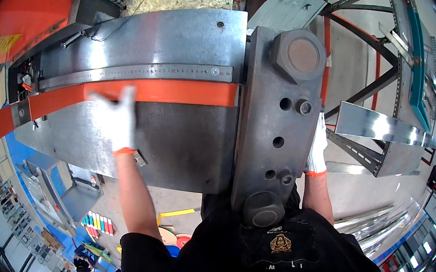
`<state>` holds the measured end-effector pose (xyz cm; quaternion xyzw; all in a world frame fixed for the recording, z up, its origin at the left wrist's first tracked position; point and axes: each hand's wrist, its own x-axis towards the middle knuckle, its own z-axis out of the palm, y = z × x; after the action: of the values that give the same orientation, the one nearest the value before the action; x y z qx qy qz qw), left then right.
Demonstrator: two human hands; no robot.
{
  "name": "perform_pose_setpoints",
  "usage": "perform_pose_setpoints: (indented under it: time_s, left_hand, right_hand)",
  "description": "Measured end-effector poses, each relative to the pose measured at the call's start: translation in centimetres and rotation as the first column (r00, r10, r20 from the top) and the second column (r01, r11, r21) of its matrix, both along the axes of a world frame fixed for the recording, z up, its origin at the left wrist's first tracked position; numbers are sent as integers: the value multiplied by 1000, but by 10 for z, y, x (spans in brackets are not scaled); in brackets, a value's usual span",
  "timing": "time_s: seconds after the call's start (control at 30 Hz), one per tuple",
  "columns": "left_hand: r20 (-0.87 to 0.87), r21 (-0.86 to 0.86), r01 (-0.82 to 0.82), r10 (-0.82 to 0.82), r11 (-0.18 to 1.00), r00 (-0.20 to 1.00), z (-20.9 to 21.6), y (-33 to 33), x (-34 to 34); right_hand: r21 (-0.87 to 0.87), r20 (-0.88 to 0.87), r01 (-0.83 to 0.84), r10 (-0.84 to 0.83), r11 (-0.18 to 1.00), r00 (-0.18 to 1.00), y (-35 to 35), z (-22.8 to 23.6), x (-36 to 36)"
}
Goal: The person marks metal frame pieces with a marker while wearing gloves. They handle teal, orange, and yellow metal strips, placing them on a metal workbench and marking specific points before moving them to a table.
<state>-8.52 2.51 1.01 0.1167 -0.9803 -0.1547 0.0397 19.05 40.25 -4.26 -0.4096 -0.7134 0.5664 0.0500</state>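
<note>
My left hand [121, 120], in a white knitted glove with an orange cuff, is over the steel machine table [186, 140]. Its thumb and fingers are spread apart and slightly blurred at the long orange strip [185, 92]; whether they touch it I cannot tell. A steel ruler [139, 71] runs along the strip's far side. On the right, my other gloved hand, the right hand [317, 148], is beside a heavy dark steel block [276, 123] with large bolts. The block hides its fingers, so what they hold or touch is not visible.
Right of the block, a shiny metal strip [385, 125] lies across a perforated angle-iron rack [362, 153]. Long metal lengths [375, 222] lie on the floor at lower right. An orange machine body [25, 29] stands at far left, a grey metal cart [59, 191] at left.
</note>
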Motion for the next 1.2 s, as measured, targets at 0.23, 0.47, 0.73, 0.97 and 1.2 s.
perform_pose_setpoints:
  time_s: [0.23, 0.47, 0.73, 0.97, 1.2]
  left_hand:
    - [118, -317, 364, -345, 876, 931, -13, 92, 48]
    - [52, -301, 345, -346, 889, 937, -13, 93, 48]
    - [15, -289, 336, -346, 897, 938, -20, 89, 49]
    - [40, -352, 341, -350, 872, 936, -18, 94, 51]
    - [8, -413, 328, -357, 850, 934, -28, 92, 51]
  right_hand:
    - [115, -24, -125, 128, 985, 991, 7, -13, 6]
    - [67, -11, -92, 93, 993, 996, 10, -20, 13]
    - [79, -20, -137, 139, 987, 990, 9, -21, 13]
    - [274, -76, 14, 7, 962, 997, -5, -2, -2]
    - [-675, -325, 143, -465, 724, 824, 10, -4, -1]
